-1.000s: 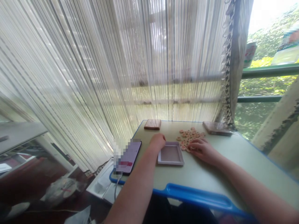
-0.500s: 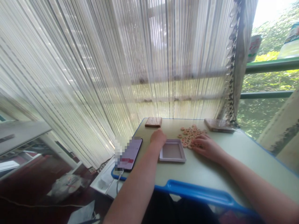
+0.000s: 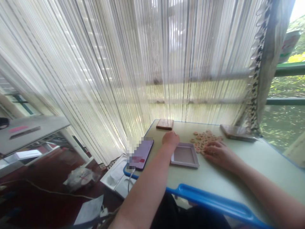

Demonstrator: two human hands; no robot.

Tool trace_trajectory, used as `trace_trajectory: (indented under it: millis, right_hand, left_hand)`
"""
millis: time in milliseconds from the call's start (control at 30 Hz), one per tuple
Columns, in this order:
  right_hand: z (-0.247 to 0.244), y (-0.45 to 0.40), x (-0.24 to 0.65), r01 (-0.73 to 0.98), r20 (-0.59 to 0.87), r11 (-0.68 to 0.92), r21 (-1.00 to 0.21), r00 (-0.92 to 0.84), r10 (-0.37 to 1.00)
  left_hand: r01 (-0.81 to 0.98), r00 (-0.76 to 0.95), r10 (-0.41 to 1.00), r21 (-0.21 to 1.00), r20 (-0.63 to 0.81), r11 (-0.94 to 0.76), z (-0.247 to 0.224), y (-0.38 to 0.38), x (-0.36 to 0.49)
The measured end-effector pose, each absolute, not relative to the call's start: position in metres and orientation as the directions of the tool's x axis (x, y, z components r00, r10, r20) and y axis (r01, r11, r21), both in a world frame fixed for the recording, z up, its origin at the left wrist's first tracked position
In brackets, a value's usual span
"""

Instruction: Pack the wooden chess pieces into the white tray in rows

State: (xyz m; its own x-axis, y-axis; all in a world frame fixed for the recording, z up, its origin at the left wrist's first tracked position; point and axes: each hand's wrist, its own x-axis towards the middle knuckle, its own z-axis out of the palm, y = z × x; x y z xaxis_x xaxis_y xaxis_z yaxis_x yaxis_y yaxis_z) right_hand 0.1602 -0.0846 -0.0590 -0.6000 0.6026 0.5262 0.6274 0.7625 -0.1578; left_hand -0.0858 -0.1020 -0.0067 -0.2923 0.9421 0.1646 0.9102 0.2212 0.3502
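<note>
A shallow lilac-grey box (image 3: 184,164) lies open side up on the table, with nothing in it. At its far left corner, my left hand (image 3: 170,140) is closed with the fingers curled in; what they grip, if anything, is hidden. Just right of the box is a loose heap of small round wooden discs (image 3: 202,140), some with red markings, like Chinese chess pieces. Palm down, my right hand (image 3: 217,153) rests at the near right side of this heap, its fingers stretched over the discs and covering some of them.
A phone (image 3: 142,154) with a cable lies on the table's left side. A small wood-patterned box (image 3: 165,124) stands at the far edge, and a flat brownish case (image 3: 237,133) at the far right. The blue tray edge (image 3: 214,202) runs along the front. A string curtain (image 3: 143,63) hangs behind.
The whole view has swung left, so the table and hands appear farther right. Both hands keep about the same places beside the box and the discs.
</note>
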Motion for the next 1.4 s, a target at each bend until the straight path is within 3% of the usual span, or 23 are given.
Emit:
trace_trajectory:
  millis: [167,500,1000,1400]
  right_hand:
    - [-0.059,-0.084,0.158,0.647,0.516,0.743,-0.169,-0.585,0.626]
    - [-0.06,-0.082,0.159,0.626,0.521,0.753,-0.205,-0.581,0.625]
    - [-0.066,-0.071,0.165,0.615,0.578,0.767,-0.182,-0.564,0.589]
    - [-0.064,-0.075,0.164,0.645,0.53,0.738,-0.198,-0.563,0.634]
  left_hand:
    - [0.935,-0.173,0.98,0.328,0.099,0.132,-0.011,-0.097,-0.09]
    - [0.949,0.001,0.994,0.314,0.105,-0.034,-0.013,-0.099,-0.089]
    - [0.955,-0.089,0.965,0.297,0.245,0.013,-0.013,-0.103,-0.086]
    - [0.968,-0.047,0.988,0.253,0.148,0.008,-0.011,-0.103,-0.083]
